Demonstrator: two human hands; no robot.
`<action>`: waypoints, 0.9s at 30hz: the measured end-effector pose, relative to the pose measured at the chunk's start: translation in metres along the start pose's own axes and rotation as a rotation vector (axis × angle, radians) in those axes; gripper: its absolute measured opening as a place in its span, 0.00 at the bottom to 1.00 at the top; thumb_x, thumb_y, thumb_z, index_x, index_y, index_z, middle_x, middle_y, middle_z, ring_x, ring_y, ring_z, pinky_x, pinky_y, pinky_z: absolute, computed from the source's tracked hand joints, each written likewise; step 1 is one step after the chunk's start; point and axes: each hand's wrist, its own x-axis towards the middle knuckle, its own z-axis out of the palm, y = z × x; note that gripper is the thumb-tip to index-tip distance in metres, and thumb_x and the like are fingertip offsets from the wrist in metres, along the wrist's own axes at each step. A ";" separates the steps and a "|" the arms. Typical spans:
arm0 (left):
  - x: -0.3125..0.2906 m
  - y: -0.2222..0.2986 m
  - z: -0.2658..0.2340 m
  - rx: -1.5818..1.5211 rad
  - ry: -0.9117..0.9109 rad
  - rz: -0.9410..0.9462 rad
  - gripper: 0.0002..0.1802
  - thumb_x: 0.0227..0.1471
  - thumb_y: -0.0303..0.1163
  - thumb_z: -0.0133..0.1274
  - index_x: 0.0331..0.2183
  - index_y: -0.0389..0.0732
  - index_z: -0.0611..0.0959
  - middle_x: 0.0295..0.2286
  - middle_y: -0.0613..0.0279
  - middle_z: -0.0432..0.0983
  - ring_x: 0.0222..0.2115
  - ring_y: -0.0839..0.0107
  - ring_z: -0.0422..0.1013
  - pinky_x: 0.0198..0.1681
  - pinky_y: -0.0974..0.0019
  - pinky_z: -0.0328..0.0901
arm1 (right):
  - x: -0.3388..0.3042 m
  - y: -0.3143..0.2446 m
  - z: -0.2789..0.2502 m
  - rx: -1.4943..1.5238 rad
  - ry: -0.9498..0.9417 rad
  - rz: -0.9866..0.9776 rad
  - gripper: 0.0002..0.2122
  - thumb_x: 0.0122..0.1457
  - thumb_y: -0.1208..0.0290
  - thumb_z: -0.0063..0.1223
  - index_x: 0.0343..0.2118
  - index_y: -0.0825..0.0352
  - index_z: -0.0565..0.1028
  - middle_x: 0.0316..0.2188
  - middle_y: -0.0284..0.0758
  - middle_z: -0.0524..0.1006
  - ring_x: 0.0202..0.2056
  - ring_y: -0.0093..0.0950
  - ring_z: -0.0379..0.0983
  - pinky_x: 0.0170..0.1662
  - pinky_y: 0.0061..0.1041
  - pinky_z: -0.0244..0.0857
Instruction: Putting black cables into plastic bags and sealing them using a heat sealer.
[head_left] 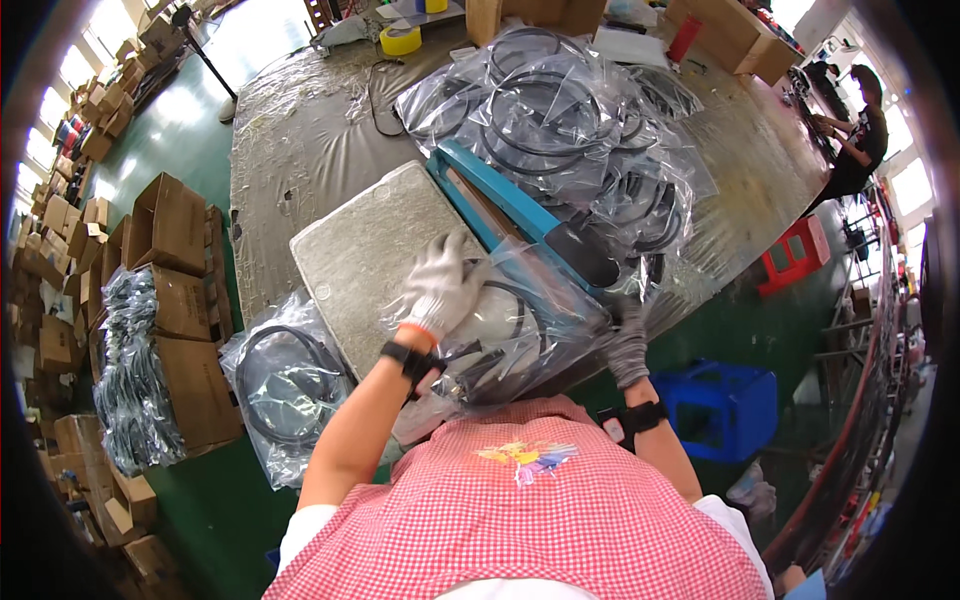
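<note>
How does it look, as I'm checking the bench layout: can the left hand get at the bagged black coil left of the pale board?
Probably yes: nothing appears to cover the bagged black coil, though the left hand would need to draw back across the pale board.

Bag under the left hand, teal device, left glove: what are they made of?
Bag: thin, glossy plastic film; see-through, creased, bright glints.
Teal device: painted metal or hard plastic, semi-gloss; smooth, even colour, but the look leaves it open.
Left glove: matte knit textile, perhaps cotton; pale, close-fitting, no shine.
</note>
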 end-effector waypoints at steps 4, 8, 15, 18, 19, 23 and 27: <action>0.043 0.027 0.014 -0.023 -0.257 -0.011 0.21 0.48 0.46 0.50 0.42 0.46 0.76 0.44 0.51 0.70 0.44 0.54 0.66 0.47 0.56 0.61 | 0.006 0.023 -0.019 -0.142 -0.356 0.329 0.15 0.47 0.64 0.59 0.33 0.70 0.74 0.25 0.42 0.77 0.30 0.35 0.74 0.36 0.31 0.66; 0.054 0.041 0.016 -0.375 -0.408 -0.205 0.15 0.49 0.44 0.50 0.35 0.44 0.80 0.38 0.55 0.74 0.40 0.56 0.70 0.43 0.58 0.64 | 0.049 0.004 -0.025 0.026 -0.276 0.406 0.16 0.47 0.66 0.59 0.37 0.71 0.75 0.28 0.40 0.78 0.33 0.30 0.75 0.39 0.27 0.67; 0.042 0.037 -0.004 -0.239 -0.259 -0.127 0.18 0.53 0.46 0.45 0.38 0.43 0.76 0.31 0.53 0.77 0.35 0.55 0.73 0.39 0.59 0.65 | 0.144 -0.024 0.060 0.579 -0.695 0.363 0.11 0.45 0.78 0.58 0.35 0.69 0.74 0.29 0.29 0.76 0.31 0.19 0.70 0.36 0.21 0.65; 0.042 0.006 -0.022 -0.120 -0.268 -0.252 0.24 0.53 0.53 0.41 0.37 0.42 0.77 0.32 0.49 0.76 0.36 0.52 0.72 0.41 0.56 0.64 | 0.175 0.000 0.090 0.736 -0.721 0.390 0.10 0.45 0.79 0.57 0.34 0.68 0.75 0.27 0.29 0.77 0.29 0.17 0.69 0.34 0.20 0.65; 0.042 -0.005 -0.027 -0.119 -0.288 -0.300 0.26 0.54 0.55 0.40 0.36 0.42 0.78 0.32 0.48 0.76 0.36 0.51 0.71 0.41 0.56 0.64 | 0.185 -0.005 0.105 0.512 -0.715 0.261 0.09 0.47 0.77 0.55 0.33 0.68 0.76 0.25 0.31 0.77 0.27 0.17 0.69 0.33 0.21 0.64; 0.078 -0.042 -0.036 -0.054 -0.237 -0.309 0.27 0.54 0.54 0.41 0.29 0.40 0.80 0.29 0.46 0.75 0.34 0.50 0.72 0.37 0.55 0.64 | 0.205 -0.034 0.134 0.208 -0.496 0.094 0.12 0.50 0.67 0.53 0.36 0.66 0.75 0.31 0.42 0.77 0.31 0.33 0.75 0.36 0.28 0.66; 0.108 -0.063 -0.041 -0.039 -0.264 -0.355 0.32 0.53 0.59 0.38 0.31 0.39 0.80 0.30 0.48 0.76 0.35 0.51 0.72 0.40 0.56 0.64 | 0.200 -0.018 0.113 0.171 -0.551 0.091 0.16 0.54 0.60 0.49 0.40 0.67 0.73 0.35 0.47 0.76 0.38 0.43 0.73 0.40 0.33 0.65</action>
